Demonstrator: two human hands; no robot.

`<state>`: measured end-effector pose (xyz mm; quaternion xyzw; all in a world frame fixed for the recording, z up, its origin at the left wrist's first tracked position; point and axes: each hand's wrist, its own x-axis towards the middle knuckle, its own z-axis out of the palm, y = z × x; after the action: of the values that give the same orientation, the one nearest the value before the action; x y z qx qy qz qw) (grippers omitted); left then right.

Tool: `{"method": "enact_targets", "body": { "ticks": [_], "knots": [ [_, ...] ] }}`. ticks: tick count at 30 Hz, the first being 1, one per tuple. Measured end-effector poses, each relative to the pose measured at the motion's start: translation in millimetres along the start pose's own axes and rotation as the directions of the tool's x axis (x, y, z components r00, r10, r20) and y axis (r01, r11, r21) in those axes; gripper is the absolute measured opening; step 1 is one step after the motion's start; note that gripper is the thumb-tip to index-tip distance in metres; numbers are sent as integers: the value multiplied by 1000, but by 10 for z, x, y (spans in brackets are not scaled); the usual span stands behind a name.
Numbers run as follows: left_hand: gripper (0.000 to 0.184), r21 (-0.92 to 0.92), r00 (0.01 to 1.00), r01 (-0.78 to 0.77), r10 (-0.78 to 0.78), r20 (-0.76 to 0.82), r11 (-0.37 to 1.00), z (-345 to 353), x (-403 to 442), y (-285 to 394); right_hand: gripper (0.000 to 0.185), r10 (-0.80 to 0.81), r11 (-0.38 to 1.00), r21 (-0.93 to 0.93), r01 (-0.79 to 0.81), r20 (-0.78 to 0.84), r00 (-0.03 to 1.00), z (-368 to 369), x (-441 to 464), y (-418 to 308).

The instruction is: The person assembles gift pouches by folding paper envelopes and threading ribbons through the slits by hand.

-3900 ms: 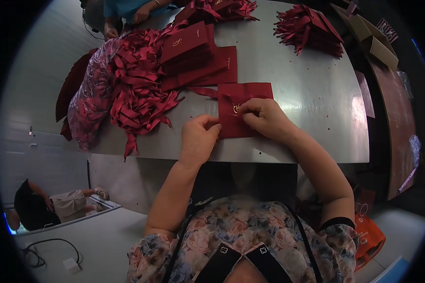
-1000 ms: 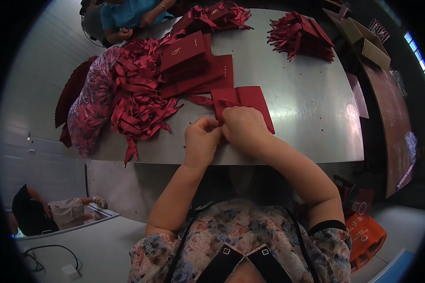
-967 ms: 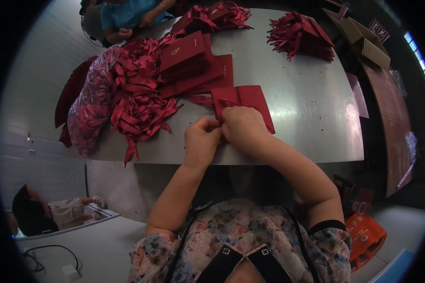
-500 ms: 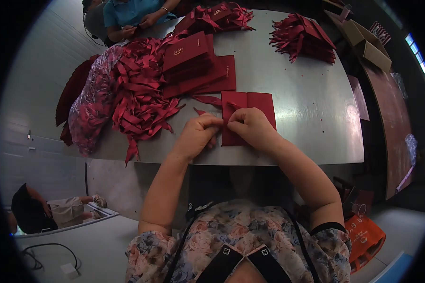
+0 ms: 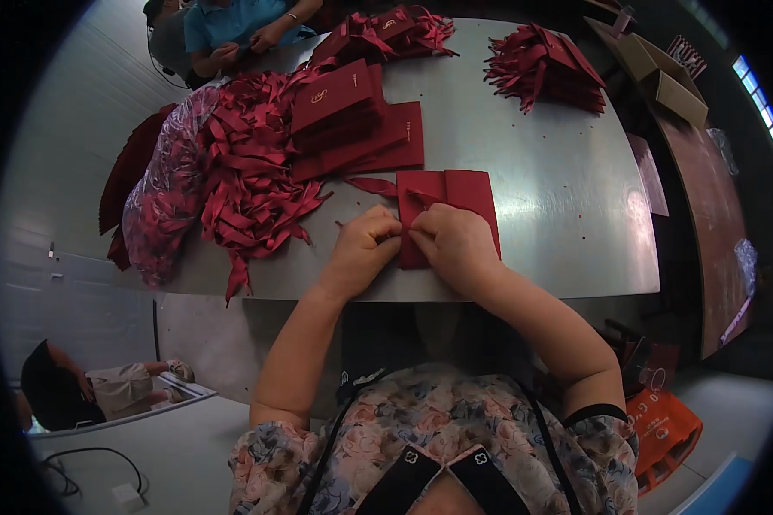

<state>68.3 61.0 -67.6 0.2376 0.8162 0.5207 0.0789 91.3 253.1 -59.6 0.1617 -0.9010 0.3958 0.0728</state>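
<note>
A flat dark red paper bag (image 5: 471, 187) lies near the front edge of the metal table, with a seam or fold running down it. My left hand (image 5: 362, 251) is closed in a pinch at the bag's left edge, and a thin red end pokes out behind it. On the bag, my right hand (image 5: 457, 247) pinches close to the left fingertips. Red ribbon (image 5: 372, 185) sticks out to the left of the bag, and another strand runs across it to my right hand. The fingertips largely hide what lies between them.
Left of the bag are a heap of red ribbons (image 5: 253, 193), clear plastic wrap (image 5: 159, 202) and a stack of red bags (image 5: 335, 103). Beribboned bags (image 5: 548, 73) lie at the back right. A person in a blue shirt (image 5: 236, 26) sits across. A cardboard box (image 5: 674, 90) stands on the right.
My fingertips have come closer together at the bag's left edge, the left hand shifting slightly right. The whole view has moved a little.
</note>
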Motion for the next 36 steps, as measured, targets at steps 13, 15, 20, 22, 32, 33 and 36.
{"method": "enact_targets", "body": {
  "ticks": [13,15,20,22,32,33,36],
  "knots": [
    [11,185,998,-60,55,35,981,-104,-6,62,28,217,969,-162,-187,190,958,-536,380,430],
    [10,199,998,-55,50,31,979,-109,-18,45,27,179,972,-193,-136,223,958,-571,386,382],
    [10,218,998,-70,66,24,974,-114,-19,25,22,62,967,-255,4,247,967,-562,394,445],
    [10,267,993,-114,108,39,957,-112,-27,-27,21,201,950,-271,-153,158,967,-529,457,423],
    [8,286,992,-124,120,29,950,-122,-34,-71,40,308,-94,897,-432,438,844,-254,367,474],
    [8,303,992,-129,122,44,944,-143,-28,-75,41,194,-217,856,-469,509,839,-267,377,622],
    [10,343,994,-107,92,60,933,-281,-36,-117,39,117,-265,821,-506,548,828,-223,375,763]
  ]
}}
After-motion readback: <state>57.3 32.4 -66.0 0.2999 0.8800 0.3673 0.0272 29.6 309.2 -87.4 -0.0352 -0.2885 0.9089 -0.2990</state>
